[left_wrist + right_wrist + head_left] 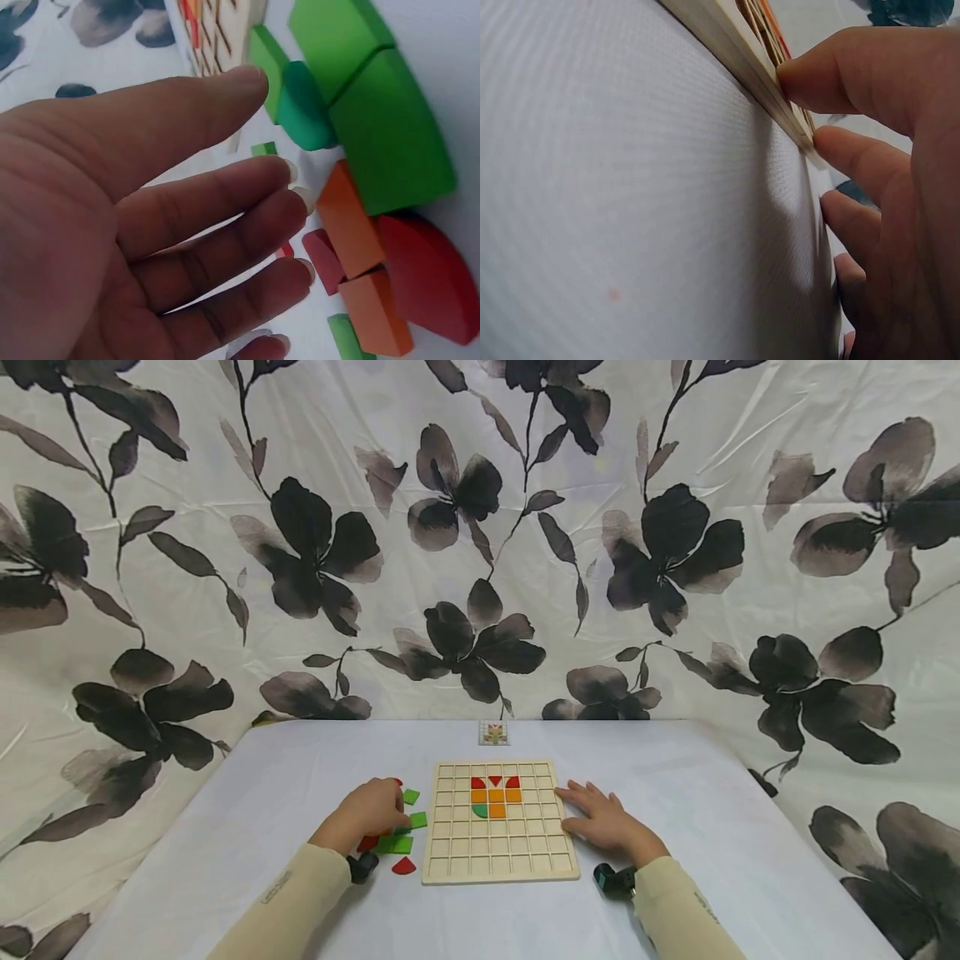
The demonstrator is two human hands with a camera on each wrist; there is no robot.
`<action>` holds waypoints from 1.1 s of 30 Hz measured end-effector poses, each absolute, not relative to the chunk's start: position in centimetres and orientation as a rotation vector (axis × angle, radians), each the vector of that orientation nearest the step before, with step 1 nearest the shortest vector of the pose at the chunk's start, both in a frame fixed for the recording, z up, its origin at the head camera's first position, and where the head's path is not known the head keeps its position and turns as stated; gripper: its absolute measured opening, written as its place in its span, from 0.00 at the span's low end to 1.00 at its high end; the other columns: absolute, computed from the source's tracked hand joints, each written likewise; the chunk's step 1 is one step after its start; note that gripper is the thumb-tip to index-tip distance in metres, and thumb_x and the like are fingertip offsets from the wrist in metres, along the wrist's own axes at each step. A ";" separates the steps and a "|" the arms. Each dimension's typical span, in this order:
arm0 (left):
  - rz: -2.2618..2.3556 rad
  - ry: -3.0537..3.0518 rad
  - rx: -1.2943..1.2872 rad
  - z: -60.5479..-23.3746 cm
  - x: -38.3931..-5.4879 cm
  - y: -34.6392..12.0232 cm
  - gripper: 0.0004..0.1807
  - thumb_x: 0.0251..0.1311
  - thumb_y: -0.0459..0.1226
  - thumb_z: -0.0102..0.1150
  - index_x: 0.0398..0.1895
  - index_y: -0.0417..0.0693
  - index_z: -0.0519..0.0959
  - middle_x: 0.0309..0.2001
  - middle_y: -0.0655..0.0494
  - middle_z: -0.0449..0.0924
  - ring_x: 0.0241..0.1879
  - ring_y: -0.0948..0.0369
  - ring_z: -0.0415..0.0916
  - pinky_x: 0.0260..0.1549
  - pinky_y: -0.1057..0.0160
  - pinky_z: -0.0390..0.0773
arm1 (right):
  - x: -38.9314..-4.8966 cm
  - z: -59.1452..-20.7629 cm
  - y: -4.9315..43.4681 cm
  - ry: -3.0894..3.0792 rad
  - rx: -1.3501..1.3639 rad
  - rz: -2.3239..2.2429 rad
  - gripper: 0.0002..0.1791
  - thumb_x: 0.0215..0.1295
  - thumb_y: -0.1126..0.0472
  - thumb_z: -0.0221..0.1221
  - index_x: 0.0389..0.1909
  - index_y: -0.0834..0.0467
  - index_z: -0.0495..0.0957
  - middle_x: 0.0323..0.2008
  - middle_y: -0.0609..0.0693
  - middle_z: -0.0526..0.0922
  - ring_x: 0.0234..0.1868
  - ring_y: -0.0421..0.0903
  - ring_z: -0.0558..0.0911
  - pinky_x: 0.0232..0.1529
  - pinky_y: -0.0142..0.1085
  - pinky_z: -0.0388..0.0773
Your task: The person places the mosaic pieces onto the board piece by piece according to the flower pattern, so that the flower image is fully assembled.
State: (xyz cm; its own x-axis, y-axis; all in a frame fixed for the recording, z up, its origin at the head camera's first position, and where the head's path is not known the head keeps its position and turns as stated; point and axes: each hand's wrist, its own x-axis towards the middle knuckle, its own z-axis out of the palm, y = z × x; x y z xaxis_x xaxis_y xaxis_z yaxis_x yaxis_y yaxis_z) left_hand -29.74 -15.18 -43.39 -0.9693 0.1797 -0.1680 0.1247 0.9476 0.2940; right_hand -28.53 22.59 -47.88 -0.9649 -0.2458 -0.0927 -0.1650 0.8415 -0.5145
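Observation:
My left hand [367, 814] hovers over loose pieces left of the wooden grid board [450, 852]. In the left wrist view its thumb and fingers are apart with nothing between them. Near the fingertips lie green square pieces [394, 135], a dark green rounded piece [304, 109], orange pieces [350, 217] and a red curved piece [431, 277]. On the board sit red pieces in one row, orange squares [497, 796] below them, and a green quarter-round [481, 811] beside an orange square. My right hand [603, 822] touches the board's right edge with thumb and index fingertip.
A small pattern card [494, 733] lies behind the board near the table's far edge. One red fan-shaped piece [403, 866] rests close to the board's lower left corner. A white cloth covers the table [660, 760], and a floral curtain [570, 568] hangs behind.

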 end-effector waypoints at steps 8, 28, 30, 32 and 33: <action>0.354 2.920 0.282 -43.6 -29.1 -15.0 0.08 0.51 0.40 0.70 0.29 0.45 0.83 0.24 0.57 0.77 0.26 0.61 0.71 0.28 0.62 0.74 | -28.5 -48.1 22.6 2.861 -0.311 -0.786 0.32 0.64 0.50 0.56 0.69 0.48 0.66 0.74 0.54 0.58 0.76 0.62 0.49 0.70 0.65 0.37; 0.765 2.856 0.319 -42.7 -29.4 -14.9 0.02 0.57 0.33 0.64 0.31 0.49 0.80 0.30 0.58 0.79 0.32 0.60 0.72 0.36 0.61 0.75 | -28.4 -47.8 22.5 2.869 -0.323 -0.784 0.32 0.62 0.50 0.56 0.69 0.48 0.67 0.74 0.56 0.59 0.76 0.63 0.50 0.70 0.66 0.38; 0.781 2.859 0.336 -42.6 -29.4 -14.2 0.02 0.57 0.34 0.63 0.32 0.50 0.81 0.30 0.59 0.79 0.32 0.61 0.72 0.36 0.61 0.75 | -28.3 -47.7 22.5 2.867 -0.321 -0.787 0.32 0.62 0.50 0.56 0.69 0.49 0.67 0.74 0.56 0.59 0.76 0.63 0.50 0.70 0.66 0.38; 0.800 2.864 0.364 -42.5 -29.4 -13.4 0.02 0.58 0.34 0.63 0.33 0.50 0.81 0.30 0.59 0.79 0.32 0.61 0.71 0.35 0.61 0.74 | -28.2 -47.6 22.5 2.863 -0.315 -0.787 0.32 0.62 0.50 0.56 0.69 0.49 0.67 0.74 0.56 0.58 0.76 0.63 0.49 0.70 0.65 0.38; 0.813 2.863 0.376 -42.5 -29.4 -13.0 0.02 0.58 0.34 0.64 0.32 0.50 0.81 0.30 0.59 0.79 0.32 0.61 0.71 0.34 0.62 0.74 | -28.2 -47.6 22.5 2.862 -0.318 -0.793 0.32 0.62 0.50 0.56 0.69 0.49 0.67 0.74 0.57 0.59 0.76 0.63 0.50 0.70 0.66 0.38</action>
